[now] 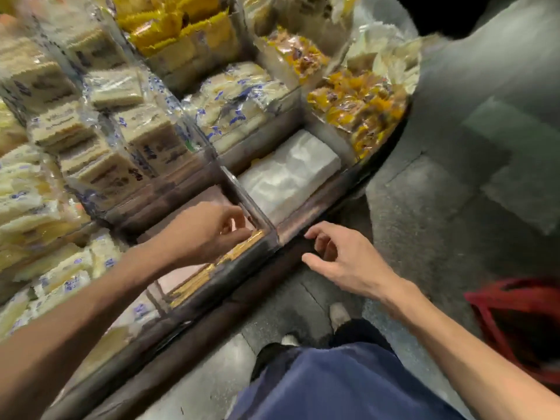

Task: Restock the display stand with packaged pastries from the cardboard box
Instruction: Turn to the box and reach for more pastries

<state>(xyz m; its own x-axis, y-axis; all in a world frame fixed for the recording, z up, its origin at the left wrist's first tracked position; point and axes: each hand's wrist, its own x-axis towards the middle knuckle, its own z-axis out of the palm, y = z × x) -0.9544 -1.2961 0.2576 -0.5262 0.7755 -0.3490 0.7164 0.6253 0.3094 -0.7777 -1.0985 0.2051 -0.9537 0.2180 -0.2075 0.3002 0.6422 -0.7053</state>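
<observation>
Grey floor runs along the front of the display stand, with a red basket on it at far right. Clear walls split the stand into compartments, most of them packed with packaged pastries in clear wrap, and yellow packets sit further back. In the front row, one compartment is nearly bare, and the one to its right holds a white stack. The left hand is down inside the bare compartment at its front right corner, against the divider, with fingers curled. It is too blurred to tell whether it pinches anything. The right hand hovers just outside the stand's front rim, fingers loosely bent, holding nothing. The cardboard box is not in view, so the fresh stock is somewhere off frame. The step looks like checking or tidying the bare compartment before filling it. To do it well, clear the corner fully and keep the divider upright and seated. Bring the free right hand back with packets and lay them flat, labels one way, from the back wall forward. Don't press hard, since the soft wrapped pastries will likely crush.
</observation>
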